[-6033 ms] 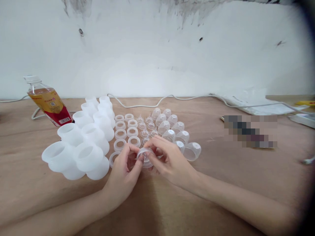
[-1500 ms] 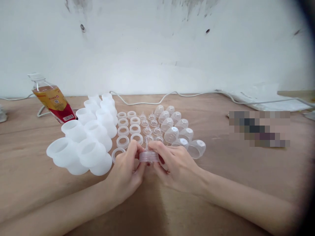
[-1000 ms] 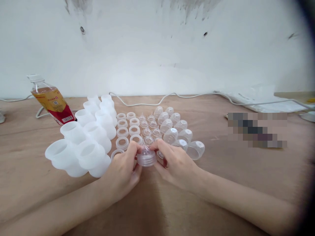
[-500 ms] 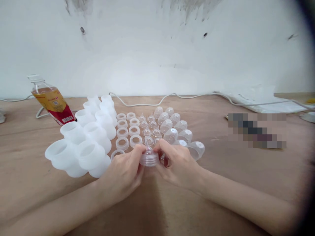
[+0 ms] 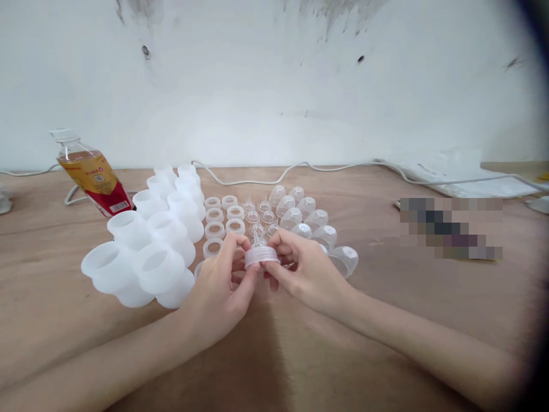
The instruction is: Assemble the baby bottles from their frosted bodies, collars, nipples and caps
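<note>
Between my hands, above the table, is a translucent screw ring (image 5: 262, 256) with a clear bottle nipple (image 5: 258, 236) pointing up from it. My left hand (image 5: 225, 280) is closed on the ring's left side, thumb at the front. From the right, my right hand (image 5: 302, 266) pinches the same ring with thumb and fingers. Just beyond, rows of loose rings (image 5: 214, 230) lie to the left and clear nipples (image 5: 268, 216) stand to the right. Clear domed caps (image 5: 317, 218) line up farther right, some partly hidden by my right hand. White baby bottles (image 5: 158, 266) without lids stand at left.
A drink bottle (image 5: 96, 177) with a yellow and red label stands at the back left. A white cable (image 5: 257, 183) runs along the wall. At right lie a pixelated flat object (image 5: 448, 229) and a plastic bag (image 5: 454, 174) on the wooden table (image 5: 369, 366).
The ring with its nipple has risen slightly and tilted, its side now facing me more. Both thumbs have shifted to the ring's near lower edge; my left fingers have opened out around it.
</note>
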The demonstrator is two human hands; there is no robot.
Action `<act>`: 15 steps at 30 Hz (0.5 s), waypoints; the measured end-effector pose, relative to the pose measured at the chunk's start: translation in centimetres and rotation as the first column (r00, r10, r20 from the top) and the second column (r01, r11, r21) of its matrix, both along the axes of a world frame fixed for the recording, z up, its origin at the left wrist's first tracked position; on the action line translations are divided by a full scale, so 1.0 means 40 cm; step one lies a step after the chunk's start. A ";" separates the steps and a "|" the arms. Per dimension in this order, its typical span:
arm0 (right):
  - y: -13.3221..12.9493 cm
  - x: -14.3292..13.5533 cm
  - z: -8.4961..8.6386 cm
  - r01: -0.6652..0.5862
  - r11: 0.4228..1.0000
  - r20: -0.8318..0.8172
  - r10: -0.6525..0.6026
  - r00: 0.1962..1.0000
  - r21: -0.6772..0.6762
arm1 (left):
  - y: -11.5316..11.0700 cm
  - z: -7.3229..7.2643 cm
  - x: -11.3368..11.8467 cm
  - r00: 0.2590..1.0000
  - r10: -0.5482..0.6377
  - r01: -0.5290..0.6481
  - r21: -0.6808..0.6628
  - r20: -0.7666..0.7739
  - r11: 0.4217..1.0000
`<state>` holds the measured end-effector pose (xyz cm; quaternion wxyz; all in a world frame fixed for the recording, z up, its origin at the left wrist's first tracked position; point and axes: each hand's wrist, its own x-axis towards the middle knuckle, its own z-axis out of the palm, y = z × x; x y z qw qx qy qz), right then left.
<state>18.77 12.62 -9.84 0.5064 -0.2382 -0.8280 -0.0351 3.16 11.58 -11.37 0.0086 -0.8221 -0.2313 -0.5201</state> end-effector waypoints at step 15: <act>-0.004 0.003 -0.008 0.232 0.912 0.150 -0.296 0.943 0.339 | 0.018 -0.006 -0.006 0.939 0.336 -0.317 0.196 -0.071 0.928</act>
